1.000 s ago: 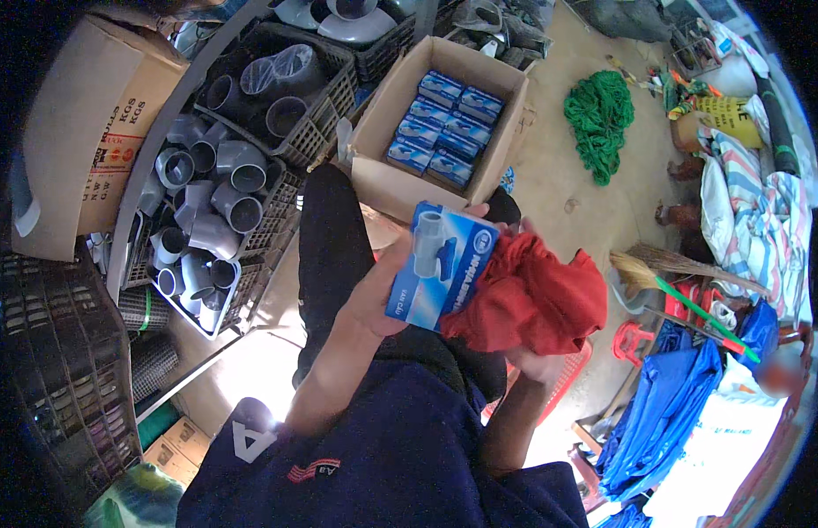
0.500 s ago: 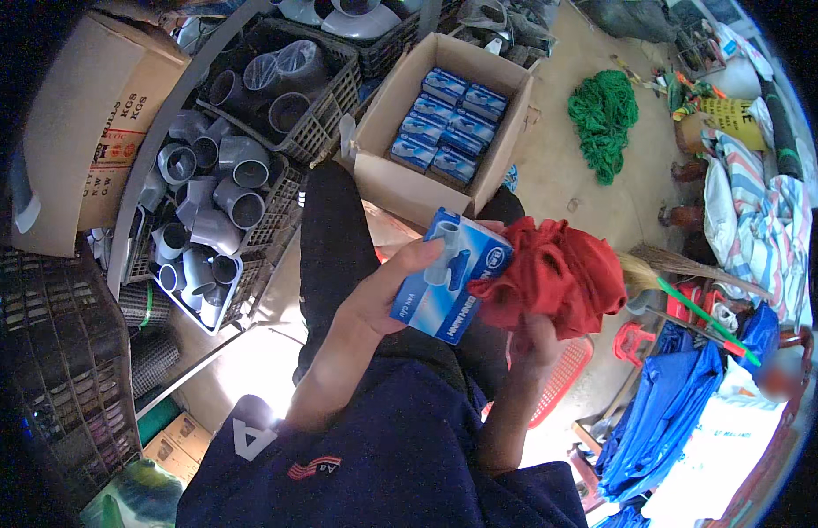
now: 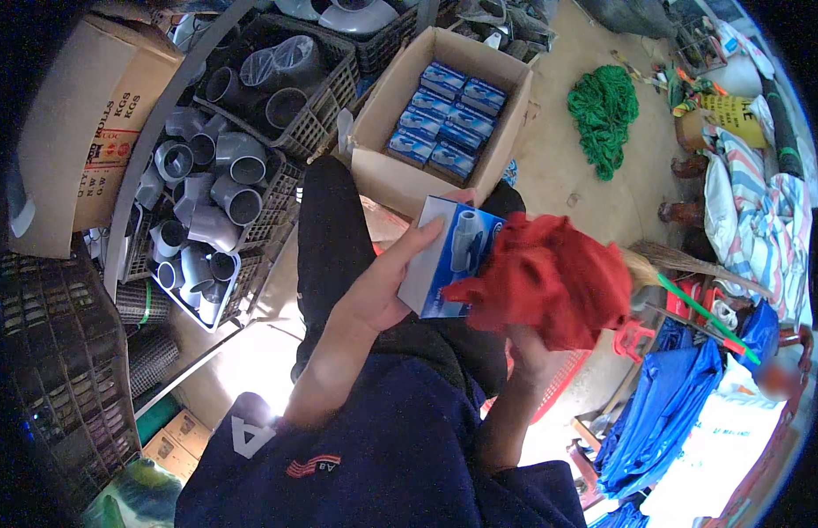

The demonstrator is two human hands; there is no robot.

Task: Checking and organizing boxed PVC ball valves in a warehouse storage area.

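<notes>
My left hand is closed round a small blue-and-white carton with a pipe fitting pictured on it, held tilted so a white side shows. My right hand grips a bunched red cloth, which lies against the carton's right part and hides much of my fingers. Beyond my hands, between my dark-clad knees, stands an open cardboard box with several similar blue cartons packed inside.
Crates of grey pipe fittings line the left, with a tall cardboard box beside them. Green netting lies on the floor at the upper right. A broom, blue tarps, striped sheeting and a red basket are at the right.
The carton has turned in my left hand, showing its white side. The red cloth in my right hand has shifted rightward since a second ago and still moves about against the carton.
</notes>
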